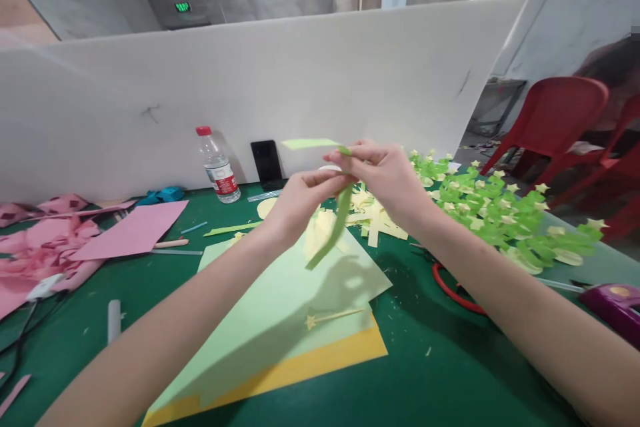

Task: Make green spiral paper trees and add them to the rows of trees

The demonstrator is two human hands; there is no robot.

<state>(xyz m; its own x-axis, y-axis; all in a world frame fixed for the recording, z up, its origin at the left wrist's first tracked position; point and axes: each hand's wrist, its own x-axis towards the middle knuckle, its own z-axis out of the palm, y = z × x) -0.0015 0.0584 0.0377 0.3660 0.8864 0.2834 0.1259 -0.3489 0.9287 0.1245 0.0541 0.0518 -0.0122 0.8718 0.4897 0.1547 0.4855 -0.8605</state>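
Note:
Both my hands are raised above the green table and pinch one green paper strip. My left hand grips it from below with fingers closed. My right hand pinches the upper end, where a pale tip of the strip sticks out to the left. The long lower part of the strip hangs down and curves left. Under my hands lie a light green sheet and a yellow sheet, with a small star on a stick resting on them.
A heap of finished green paper pieces with yellow stars lies at right, yellow scraps behind my hands. Pink paper covers the left. A water bottle and a black phone stand by the white partition. Red-handled scissors, glue gun, red chairs.

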